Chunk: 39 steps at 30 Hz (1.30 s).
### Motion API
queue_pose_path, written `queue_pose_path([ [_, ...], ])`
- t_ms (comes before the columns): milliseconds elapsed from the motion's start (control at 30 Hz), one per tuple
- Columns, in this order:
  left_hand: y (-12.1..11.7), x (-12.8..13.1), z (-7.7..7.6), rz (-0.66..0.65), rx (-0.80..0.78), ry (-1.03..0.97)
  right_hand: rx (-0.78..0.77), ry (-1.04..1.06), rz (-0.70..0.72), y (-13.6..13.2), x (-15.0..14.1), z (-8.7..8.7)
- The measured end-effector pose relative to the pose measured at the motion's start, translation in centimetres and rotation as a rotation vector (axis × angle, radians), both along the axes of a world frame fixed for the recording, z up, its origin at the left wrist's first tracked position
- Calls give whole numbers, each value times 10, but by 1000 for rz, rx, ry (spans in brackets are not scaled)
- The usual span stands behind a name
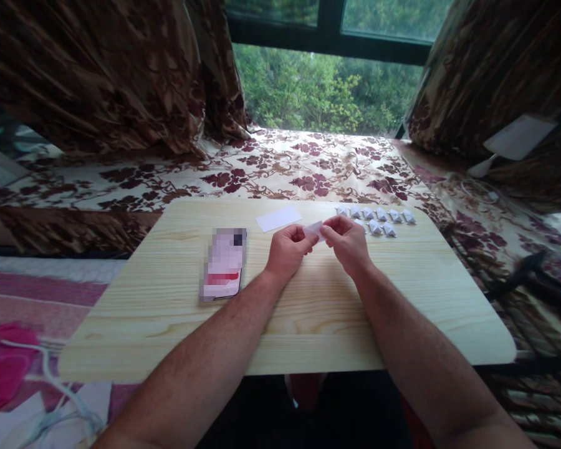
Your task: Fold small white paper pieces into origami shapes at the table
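Note:
Above the wooden table I hold a small piece of white paper between both hands. My left hand is closed on its left side, the thumb pressing near the lower edge. With thumb and fingers pinched, my right hand grips the paper's right end. Folds in it are too small to make out. Just beyond my right hand stand several folded white paper pieces with raised, pointed tops, set in two rows; my hand hides some of them. A flat white paper sheet lies behind my left hand.
A phone, partly pixelated, lies left of my left forearm. Beyond the table a flowered cloth covers the ledge below the window. A white lamp stands at the right. White cables and pink cloth are at lower left.

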<state>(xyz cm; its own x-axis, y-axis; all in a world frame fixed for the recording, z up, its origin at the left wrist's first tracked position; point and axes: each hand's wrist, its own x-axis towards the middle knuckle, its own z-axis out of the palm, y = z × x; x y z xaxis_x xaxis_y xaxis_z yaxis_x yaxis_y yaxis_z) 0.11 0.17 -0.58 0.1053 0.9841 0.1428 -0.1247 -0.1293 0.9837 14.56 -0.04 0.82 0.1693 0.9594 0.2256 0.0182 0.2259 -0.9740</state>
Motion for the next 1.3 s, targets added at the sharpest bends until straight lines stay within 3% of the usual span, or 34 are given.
queue_pose_path([
  [200,0,-1,0,20,23,44,-24,-101,71,-4,-1,3],
  [667,-2,-1,2,19,38,96,-6,-50,43,-4,0,2],
  [1300,-6,-2,6,-15,18,121,72,-158,24,-6,-1,0],
])
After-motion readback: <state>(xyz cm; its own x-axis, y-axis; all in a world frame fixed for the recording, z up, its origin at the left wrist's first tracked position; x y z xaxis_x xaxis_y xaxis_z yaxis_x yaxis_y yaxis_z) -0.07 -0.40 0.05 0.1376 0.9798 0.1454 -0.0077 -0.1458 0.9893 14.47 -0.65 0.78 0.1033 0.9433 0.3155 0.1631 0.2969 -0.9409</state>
